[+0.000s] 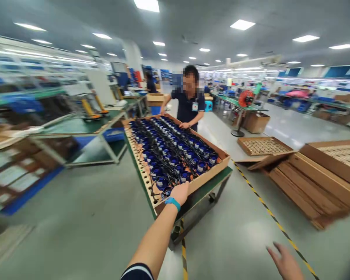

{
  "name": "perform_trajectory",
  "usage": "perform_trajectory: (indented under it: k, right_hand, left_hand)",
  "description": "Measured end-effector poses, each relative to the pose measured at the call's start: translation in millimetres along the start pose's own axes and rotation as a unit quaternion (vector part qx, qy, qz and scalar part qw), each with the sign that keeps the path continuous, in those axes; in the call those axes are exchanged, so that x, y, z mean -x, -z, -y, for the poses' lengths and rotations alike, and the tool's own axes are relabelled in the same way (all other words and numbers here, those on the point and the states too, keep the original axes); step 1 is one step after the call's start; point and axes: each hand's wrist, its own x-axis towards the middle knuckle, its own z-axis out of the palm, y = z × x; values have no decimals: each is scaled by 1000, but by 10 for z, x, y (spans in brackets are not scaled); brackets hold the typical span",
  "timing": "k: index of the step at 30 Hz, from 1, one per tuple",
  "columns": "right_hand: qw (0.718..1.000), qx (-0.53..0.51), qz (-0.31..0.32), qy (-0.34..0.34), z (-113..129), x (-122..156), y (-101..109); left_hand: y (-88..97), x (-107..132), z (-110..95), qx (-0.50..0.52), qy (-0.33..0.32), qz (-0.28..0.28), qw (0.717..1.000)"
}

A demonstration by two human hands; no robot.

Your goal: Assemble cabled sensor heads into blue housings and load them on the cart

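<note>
A wide factory floor lies under strip lights, with benches along the left and flat cardboard stacks [309, 182] on the right, past a yellow-and-black floor stripe [268, 212]. In the middle stands a green worktop [214, 186] carrying a long cardboard tray [211, 174], packed with blue round parts [175, 151] and tangled black wires. The left hand [179, 192], a blue wristband [172, 202] behind it, is closed over the tray's near edge, so the tray stretches away straight ahead of it. The right hand [284, 261] hangs low over the floor, fingers spread and holding nothing, well apart from the tray. At the far end a co-worker [190, 105] in a dark shirt rests a hand [184, 125] on the tray's rim.
</note>
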Motion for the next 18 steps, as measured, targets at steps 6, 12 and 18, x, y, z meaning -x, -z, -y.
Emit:
perform_trajectory:
  k: [6,12,18]
  right_hand:
    - [898,59,-31,434,1741,-1778,-228]
    - [795,181,27,578,2596,-1741,-513]
    - [786,253,132,549,2912,-1067,-297]
  left_hand:
    - [-9,928,-161,18,174,-77,982]
    - [-433,2275,-658,134,341,-117,923]
    - [-1625,4773,-2806,338,584,-52,736]
